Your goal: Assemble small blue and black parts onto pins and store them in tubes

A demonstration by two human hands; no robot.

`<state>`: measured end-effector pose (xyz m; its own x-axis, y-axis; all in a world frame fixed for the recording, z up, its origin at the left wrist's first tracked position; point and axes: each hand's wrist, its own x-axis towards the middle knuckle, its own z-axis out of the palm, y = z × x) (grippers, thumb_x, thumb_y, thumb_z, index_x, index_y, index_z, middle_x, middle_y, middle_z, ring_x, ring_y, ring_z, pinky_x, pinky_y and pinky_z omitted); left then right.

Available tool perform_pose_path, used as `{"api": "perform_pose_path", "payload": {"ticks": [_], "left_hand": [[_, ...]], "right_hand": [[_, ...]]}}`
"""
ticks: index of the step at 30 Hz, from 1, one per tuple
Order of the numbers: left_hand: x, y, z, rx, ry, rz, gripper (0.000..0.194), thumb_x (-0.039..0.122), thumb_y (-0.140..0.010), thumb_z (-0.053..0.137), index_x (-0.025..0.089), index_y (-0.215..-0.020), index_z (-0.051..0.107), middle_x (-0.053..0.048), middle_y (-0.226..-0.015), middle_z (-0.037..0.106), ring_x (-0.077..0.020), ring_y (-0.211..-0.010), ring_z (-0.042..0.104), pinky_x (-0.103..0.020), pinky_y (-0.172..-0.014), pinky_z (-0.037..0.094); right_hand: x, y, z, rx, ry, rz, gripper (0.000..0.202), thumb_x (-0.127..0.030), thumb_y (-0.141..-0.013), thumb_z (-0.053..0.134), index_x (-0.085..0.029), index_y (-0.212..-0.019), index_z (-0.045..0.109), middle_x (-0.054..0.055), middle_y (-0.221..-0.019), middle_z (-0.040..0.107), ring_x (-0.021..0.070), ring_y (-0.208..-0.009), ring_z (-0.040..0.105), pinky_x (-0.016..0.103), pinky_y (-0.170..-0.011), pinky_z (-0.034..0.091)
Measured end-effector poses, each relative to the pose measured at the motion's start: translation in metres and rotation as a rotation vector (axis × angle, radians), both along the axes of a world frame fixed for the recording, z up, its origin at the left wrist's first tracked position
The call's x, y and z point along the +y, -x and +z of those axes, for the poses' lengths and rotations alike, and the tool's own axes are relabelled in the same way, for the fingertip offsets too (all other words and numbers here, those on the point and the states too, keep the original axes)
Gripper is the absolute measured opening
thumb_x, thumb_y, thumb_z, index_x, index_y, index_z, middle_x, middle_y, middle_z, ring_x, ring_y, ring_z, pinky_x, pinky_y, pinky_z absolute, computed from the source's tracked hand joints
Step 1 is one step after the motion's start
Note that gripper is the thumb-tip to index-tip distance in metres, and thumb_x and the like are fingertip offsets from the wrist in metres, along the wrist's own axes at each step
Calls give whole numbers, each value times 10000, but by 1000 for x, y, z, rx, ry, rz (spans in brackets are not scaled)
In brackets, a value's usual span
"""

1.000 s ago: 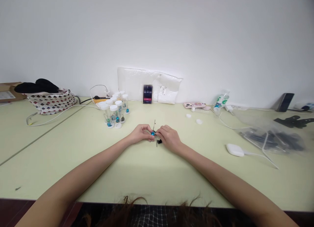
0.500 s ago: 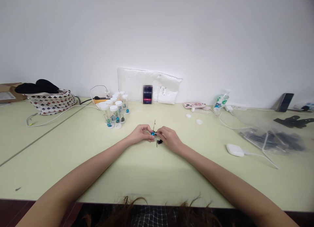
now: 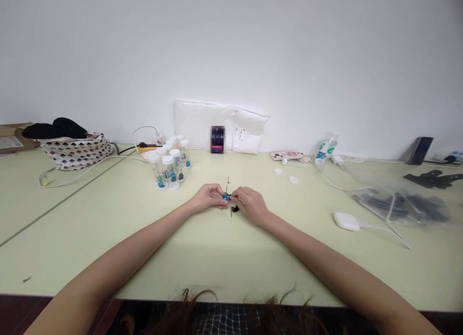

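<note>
Between thumb and fingers of my left hand (image 3: 210,197) is a small shiny blue piece (image 3: 225,197), round like a bead. My right hand (image 3: 250,204) pinches something thin right beside it; a short light rod seems to run from those fingertips to the blue piece, too small to name. Thin dark metal rods (image 3: 227,184) stick out behind and in front of the fingers. A small black part (image 3: 235,209) lies on the table just under my right fingers.
Several clear tubes with white caps (image 3: 168,160), holding blue and green pieces, stand at left. Loose white caps (image 3: 293,179), a pink phone (image 3: 287,155) and a white charger (image 3: 346,221) lie right. Behind are a phone (image 3: 217,140) and white packaging (image 3: 249,127).
Both hands stay in almost the same place. The right fingers have shifted very slightly around the thin piece; the blue piece remains in the left fingers.
</note>
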<state>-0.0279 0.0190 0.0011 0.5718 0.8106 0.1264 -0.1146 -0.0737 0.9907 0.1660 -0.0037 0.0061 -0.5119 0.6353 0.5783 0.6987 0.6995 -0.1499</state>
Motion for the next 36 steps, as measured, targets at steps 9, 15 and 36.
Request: {"api": "perform_pose_path", "payload": {"ticks": [9, 15, 36], "left_hand": [[0, 0, 1, 5, -15, -2, 294, 222, -606, 708, 113, -764, 485, -60, -660, 655, -199, -662, 644, -299, -599, 487], [0, -1, 1, 6, -2, 7, 305, 227, -597, 713, 110, -767, 487, -60, -675, 653, -200, -672, 644, -298, -600, 491], [1, -1, -2, 4, -3, 11, 318, 236, -586, 720, 109, -761, 487, -59, -676, 650, -199, -664, 646, -295, -601, 494]], "right_hand": [[-1, 1, 1, 1, -5, -7, 168, -246, -881, 387, -188, -814, 530, 38, -774, 593, 139, -741, 512, 233, -630, 352], [-2, 1, 2, -8, -4, -6, 181, -249, -887, 375, -188, -822, 533, 38, -781, 597, 136, -741, 512, 231, -637, 352], [-2, 3, 3, -1, 23, -14, 146, -245, -880, 397, -193, -831, 525, 26, -795, 600, 133, -753, 514, 229, -636, 359]]}}
